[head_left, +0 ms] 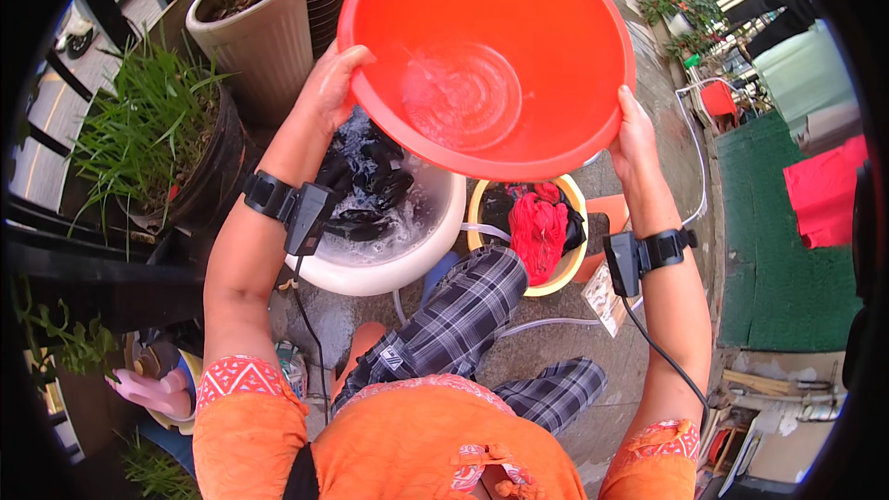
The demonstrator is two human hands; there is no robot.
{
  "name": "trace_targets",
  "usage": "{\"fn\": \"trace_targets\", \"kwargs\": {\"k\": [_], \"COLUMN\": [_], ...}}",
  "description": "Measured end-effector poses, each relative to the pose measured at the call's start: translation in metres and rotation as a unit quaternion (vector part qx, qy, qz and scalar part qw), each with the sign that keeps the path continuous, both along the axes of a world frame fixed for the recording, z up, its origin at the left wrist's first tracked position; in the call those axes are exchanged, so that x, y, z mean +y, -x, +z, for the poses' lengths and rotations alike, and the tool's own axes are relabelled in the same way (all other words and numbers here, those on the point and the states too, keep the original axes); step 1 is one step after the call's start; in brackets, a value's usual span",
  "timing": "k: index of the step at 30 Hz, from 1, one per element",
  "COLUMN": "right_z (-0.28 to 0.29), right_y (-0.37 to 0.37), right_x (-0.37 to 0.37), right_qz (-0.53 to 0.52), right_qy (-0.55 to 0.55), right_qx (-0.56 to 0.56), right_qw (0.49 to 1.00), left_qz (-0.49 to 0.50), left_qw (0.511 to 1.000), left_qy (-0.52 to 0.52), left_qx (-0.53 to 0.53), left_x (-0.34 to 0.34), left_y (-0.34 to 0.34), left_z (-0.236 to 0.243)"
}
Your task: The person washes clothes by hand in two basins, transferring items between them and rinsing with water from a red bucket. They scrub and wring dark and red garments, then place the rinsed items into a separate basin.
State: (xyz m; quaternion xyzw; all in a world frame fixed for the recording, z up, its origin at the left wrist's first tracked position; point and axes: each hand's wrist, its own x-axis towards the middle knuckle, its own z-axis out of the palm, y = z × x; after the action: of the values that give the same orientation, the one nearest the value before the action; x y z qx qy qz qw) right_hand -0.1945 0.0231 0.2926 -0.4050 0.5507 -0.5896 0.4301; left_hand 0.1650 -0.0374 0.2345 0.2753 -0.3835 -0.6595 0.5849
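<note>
Both my hands hold up a large red-orange plastic basin, tilted so that its inside faces me. A little water lies on its bottom. My left hand grips the rim at the left, thumb over the edge. On the opposite side my right hand clasps the rim, its fingers mostly hidden behind the basin. Below it stands a white tub with dark cloth in foamy water. To its right, a yellow basin contains red cloth and some dark cloth.
Potted plants stand at the left, among them a grassy pot and a tall beige pot. A clear hose runs over the concrete floor by my legs. Pink gloves lie at lower left. Cloths hang near a green mat at the right.
</note>
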Motion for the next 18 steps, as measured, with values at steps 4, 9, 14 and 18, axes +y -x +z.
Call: {"fn": "trace_targets", "kwargs": {"k": [4,9,14,18], "right_z": [0.002,-0.023,0.005,0.042], "right_y": [-0.001,-0.038,-0.031,-0.023], "right_x": [0.033,0.017,0.000,0.002], "right_qz": [-0.005,0.018,0.011,0.007], "right_qy": [-0.039,-0.048,0.078,0.165], "right_qx": [-0.035,-0.104,-0.068,-0.019], "right_qw": [0.999,0.993,0.995,0.986], "left_qz": [-0.019,0.022,0.064,0.113], "left_qw": [0.998,0.996,0.997,0.988], "left_qy": [-0.033,-0.032,-0.040,0.099], "left_qx": [-0.047,-0.078,-0.026,-0.028], "left_x": [0.021,0.030,0.011,0.011], "left_y": [0.006,-0.038,-0.028,0.017], "left_z": [0.013,0.021,0.009,-0.032]}}
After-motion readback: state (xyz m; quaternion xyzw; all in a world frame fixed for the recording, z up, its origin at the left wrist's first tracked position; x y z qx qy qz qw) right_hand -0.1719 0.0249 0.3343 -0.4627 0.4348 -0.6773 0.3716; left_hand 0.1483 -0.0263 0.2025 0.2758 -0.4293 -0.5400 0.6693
